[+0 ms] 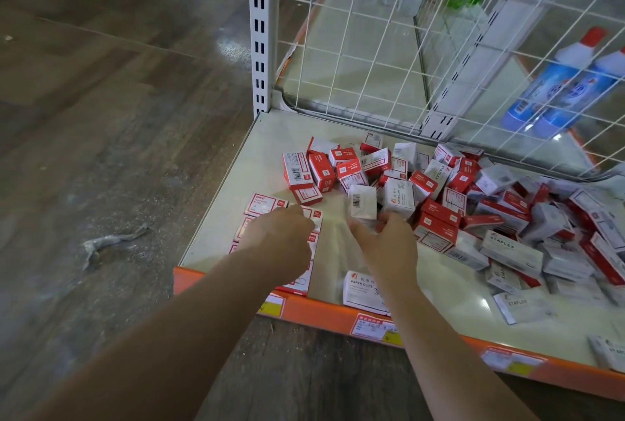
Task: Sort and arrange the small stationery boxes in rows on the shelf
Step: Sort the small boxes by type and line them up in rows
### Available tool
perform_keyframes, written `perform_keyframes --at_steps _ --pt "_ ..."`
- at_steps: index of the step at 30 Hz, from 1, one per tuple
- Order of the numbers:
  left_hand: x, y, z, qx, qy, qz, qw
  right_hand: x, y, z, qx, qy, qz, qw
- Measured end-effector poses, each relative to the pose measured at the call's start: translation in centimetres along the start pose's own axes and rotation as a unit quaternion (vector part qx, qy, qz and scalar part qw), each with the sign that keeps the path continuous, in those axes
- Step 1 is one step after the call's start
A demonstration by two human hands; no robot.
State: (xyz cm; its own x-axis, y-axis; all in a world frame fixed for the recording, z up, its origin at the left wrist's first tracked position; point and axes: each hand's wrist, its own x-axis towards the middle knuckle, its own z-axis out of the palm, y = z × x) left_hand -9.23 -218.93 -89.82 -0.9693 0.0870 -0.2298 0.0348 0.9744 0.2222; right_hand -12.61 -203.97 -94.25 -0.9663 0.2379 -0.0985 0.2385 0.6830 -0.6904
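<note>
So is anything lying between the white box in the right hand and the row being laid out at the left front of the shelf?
Nothing visible does. The right hand holds the white barcode box over bare shelf. The strip between it and the red-and-white row is clear; only the left hand rests on that row. The loose pile lies to the right.

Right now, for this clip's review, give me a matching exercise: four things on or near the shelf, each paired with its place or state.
Things:
1. left hand
2. right hand
3. blue bottles
4. loose pile

Places or states:
A. behind the wire grid
B. holding a white box
C. on the flat row of boxes
D. jumbled at the shelf's right

Pairs: 1-C, 2-B, 3-A, 4-D
</note>
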Motion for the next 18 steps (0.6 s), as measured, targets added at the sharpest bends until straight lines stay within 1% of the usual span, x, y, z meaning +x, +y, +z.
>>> perform_keyframes --at_steps 8,15,18 --pt "-0.2 -0.1 0.2 -0.004 0.001 0.002 1.0 0.5 -0.7 0.7 0.032 0.045 0.042 0.998" --pt "-0.7 0.1 0.4 0.001 -0.002 0.004 1.0 -0.2 -0.2 -1.0 0.024 0.016 0.032 0.999" --pt "-1.0 0.4 0.5 -0.015 -0.009 -0.012 1.0 -0.7 0.2 -2.4 0.003 0.011 0.01 1.0"
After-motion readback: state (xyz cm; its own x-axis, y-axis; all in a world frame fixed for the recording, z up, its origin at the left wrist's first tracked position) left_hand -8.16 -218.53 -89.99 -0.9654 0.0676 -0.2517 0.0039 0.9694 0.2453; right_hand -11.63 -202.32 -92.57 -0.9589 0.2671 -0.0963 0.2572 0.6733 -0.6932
